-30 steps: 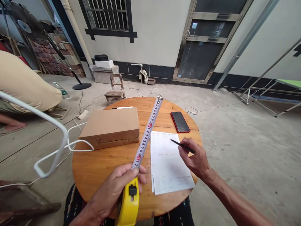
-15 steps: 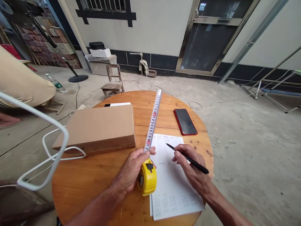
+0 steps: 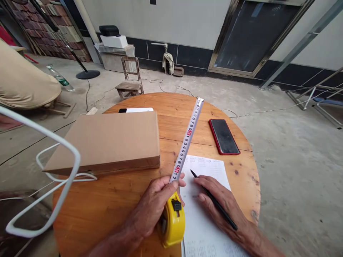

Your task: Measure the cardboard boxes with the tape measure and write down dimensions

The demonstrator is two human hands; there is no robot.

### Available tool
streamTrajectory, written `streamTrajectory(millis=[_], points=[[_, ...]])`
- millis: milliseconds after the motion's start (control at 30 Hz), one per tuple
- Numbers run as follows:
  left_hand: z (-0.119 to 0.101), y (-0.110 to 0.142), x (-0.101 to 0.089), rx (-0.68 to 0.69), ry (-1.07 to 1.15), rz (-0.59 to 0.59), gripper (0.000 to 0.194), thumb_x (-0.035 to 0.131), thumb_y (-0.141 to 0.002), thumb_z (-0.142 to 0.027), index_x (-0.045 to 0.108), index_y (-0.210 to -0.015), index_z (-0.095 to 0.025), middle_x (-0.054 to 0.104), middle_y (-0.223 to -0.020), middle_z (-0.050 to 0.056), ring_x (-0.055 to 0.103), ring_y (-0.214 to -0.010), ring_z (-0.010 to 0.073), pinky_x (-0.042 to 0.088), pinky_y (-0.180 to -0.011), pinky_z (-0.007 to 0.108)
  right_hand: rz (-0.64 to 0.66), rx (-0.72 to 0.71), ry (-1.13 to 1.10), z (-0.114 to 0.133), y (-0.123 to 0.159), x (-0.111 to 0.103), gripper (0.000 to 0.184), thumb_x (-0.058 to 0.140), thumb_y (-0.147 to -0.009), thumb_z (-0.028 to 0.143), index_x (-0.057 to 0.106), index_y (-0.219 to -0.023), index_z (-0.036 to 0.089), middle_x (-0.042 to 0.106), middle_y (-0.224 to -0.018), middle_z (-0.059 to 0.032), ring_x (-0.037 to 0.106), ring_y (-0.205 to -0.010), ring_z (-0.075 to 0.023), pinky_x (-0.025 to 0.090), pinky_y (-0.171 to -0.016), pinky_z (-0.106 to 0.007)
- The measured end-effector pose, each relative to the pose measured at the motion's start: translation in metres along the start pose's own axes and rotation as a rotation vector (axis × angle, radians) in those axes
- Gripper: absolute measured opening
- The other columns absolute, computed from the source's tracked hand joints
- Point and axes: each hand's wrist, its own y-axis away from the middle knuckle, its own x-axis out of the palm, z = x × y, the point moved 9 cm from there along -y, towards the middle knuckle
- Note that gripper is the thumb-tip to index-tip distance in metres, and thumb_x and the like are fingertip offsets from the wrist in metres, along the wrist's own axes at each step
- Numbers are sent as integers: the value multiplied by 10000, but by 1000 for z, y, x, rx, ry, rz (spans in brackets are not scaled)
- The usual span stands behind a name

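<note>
My left hand (image 3: 158, 201) is closed round a yellow tape measure (image 3: 174, 225), thumb and fingers pinching the blade near the case. The silver blade (image 3: 187, 141) juts out over the table, its hooked end at the far edge, with red marks at 10 and 20. In my right hand (image 3: 225, 203) a black pen (image 3: 214, 200) is held, tip pointing away and left, above the paper. Sheets of white paper (image 3: 206, 171) with rows of handwriting lie under that hand. To the left of the tape rests a closed brown cardboard box (image 3: 112, 139).
A phone in a red case (image 3: 224, 136) lies at the right of the round wooden table (image 3: 107, 210). Behind the box shows a white object with a black end (image 3: 139, 110). A bent white tube (image 3: 76, 160) crosses the left side. A small wooden chair (image 3: 130, 85) stands beyond.
The view has tilted down and moved closer. The tape's free end has swung to the right. My right hand has lowered onto the paper, with the pen now more steeply angled.
</note>
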Motion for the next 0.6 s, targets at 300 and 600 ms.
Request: streamTrajectory(millis=[300,600], points=[[-2,-1,-3,-18,79,9,233,618,-769,-396,655,-863,-187,702,-928,81,577,-613,133,428,-560,235,-127,124,-160,-7,-42,-13,168,458,-918,304,564,-823,214,602,-743,-5,561,-648,-139,456,-586,-250],[-6,0,-3,-47,130,-9,223,570,-825,-355,644,-901,-160,670,-1064,99,581,-627,118,422,-557,232,-256,187,-213,-26,-47,2,127,488,-884,257,560,-804,188,582,-668,1,511,-567,-115,391,-507,-221]])
